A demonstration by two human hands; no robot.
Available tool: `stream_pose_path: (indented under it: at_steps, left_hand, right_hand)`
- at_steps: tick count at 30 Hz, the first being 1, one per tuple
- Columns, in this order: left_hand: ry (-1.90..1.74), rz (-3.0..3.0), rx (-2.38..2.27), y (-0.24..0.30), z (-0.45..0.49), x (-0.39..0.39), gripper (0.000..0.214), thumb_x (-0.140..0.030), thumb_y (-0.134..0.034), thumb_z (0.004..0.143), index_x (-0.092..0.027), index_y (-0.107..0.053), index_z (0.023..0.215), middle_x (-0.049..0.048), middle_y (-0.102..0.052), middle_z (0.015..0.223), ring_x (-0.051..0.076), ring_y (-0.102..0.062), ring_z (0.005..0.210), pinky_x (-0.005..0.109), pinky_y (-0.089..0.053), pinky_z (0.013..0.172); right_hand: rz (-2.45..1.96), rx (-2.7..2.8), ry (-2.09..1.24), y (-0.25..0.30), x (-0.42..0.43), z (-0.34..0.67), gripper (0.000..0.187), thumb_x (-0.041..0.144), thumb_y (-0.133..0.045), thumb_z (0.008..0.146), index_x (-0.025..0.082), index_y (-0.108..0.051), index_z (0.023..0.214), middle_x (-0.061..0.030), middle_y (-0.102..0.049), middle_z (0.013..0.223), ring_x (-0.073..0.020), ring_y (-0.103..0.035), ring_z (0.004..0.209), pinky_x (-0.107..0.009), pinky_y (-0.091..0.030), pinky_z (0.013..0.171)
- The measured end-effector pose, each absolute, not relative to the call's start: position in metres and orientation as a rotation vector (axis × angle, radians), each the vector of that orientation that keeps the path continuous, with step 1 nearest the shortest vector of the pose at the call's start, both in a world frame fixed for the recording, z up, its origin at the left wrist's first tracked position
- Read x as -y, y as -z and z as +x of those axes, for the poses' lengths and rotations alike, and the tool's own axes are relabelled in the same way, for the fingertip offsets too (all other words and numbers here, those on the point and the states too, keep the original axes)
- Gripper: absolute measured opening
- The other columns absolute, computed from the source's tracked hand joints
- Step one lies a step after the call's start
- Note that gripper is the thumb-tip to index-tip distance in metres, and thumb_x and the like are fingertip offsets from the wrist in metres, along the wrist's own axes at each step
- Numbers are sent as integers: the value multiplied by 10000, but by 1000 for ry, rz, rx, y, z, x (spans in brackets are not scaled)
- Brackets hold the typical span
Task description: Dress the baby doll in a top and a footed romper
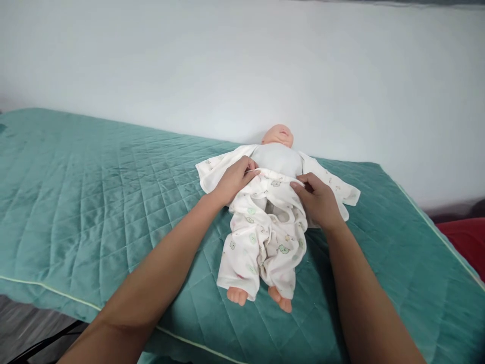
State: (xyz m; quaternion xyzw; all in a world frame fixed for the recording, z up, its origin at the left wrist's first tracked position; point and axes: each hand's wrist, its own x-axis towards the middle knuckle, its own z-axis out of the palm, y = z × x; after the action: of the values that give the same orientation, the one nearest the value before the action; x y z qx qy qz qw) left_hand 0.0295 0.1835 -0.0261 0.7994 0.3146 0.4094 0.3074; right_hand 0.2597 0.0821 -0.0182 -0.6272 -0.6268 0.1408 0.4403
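Note:
A baby doll lies on its back on a teal quilted mattress, head toward the wall. It wears white printed trousers, and an open white printed top is spread under its torso. My left hand pinches the trousers' waistband at the doll's left-side hip in view. My right hand grips the waistband on the other side. Both hands are closed on the fabric. The doll's bare feet stick out near the mattress's front edge.
A plain white wall runs right behind the mattress. Something red shows beyond the mattress's right edge. A grey floor and a dark cable lie below the front left edge.

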Motion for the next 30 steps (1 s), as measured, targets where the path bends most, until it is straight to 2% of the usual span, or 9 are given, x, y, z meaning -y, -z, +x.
stream_pose_path:
  at_steps: [2,5,8,11,16,19,22,25,30]
  left_hand:
    - [-1073,2093,-908,22,37,-191,138,-319,-542,950,-222,-462,893,3,-595,881,168,-543,823,284,-412,754]
    - [-1067,1994,-974,16,47,-204,140,-277,-554,941,-220,-447,870,-27,-513,766,153,-494,750,267,-379,705]
    - [-1037,1853,-937,15,50,-212,140,-257,-568,932,-213,-462,853,-37,-468,730,131,-454,689,255,-359,669]
    - [-980,1733,-876,20,45,-213,153,-313,-607,913,-212,-502,866,-35,-482,726,118,-431,635,244,-334,609]
    - [-947,1571,-839,25,27,-207,135,-314,-635,871,-209,-563,916,-14,-572,751,123,-490,623,247,-375,591]
    - [-917,1562,-815,22,18,-201,171,-274,-617,855,-222,-564,1009,-5,-619,801,138,-545,657,260,-421,613]
    - [-896,1678,-798,17,13,-195,288,-210,-647,793,-219,-576,1072,1,-636,883,151,-592,782,267,-464,699]
    - [-886,1789,-851,15,13,-192,318,-159,-656,736,-199,-598,1046,8,-628,913,149,-589,841,268,-472,768]
    - [-877,1831,-1095,26,19,-198,230,-156,-627,725,-187,-596,951,38,-670,949,168,-604,853,293,-476,790]
  right_hand:
    - [-1657,1505,-264,16,-90,258,226,411,-611,882,237,-537,758,39,-464,646,-160,-428,660,-312,-357,671]
    - [-1720,1454,-223,17,-109,261,251,428,-606,872,241,-515,732,35,-467,621,-167,-423,649,-320,-344,662]
    - [-1622,1315,-472,25,-126,269,299,508,-626,840,251,-510,741,24,-518,646,-175,-459,652,-319,-379,640]
    - [-1403,1075,-800,35,-132,275,393,595,-683,768,262,-475,750,32,-530,679,-163,-472,630,-305,-418,595]
    - [-1239,880,-991,36,-123,278,422,505,-819,677,245,-487,704,57,-483,648,-115,-423,561,-256,-378,506]
    - [-1254,892,-999,32,-114,283,378,440,-855,651,229,-545,700,48,-544,674,-106,-462,569,-246,-390,501]
    - [-1361,997,-1008,27,-105,291,342,432,-857,654,237,-629,819,52,-571,655,-109,-472,539,-245,-369,473]
    - [-1484,1114,-971,23,-98,297,333,415,-823,684,242,-647,909,68,-539,604,-105,-431,499,-246,-330,457]
    - [-1694,1272,-677,20,-99,290,189,321,-727,720,223,-639,856,57,-535,617,-121,-450,553,-275,-361,544]
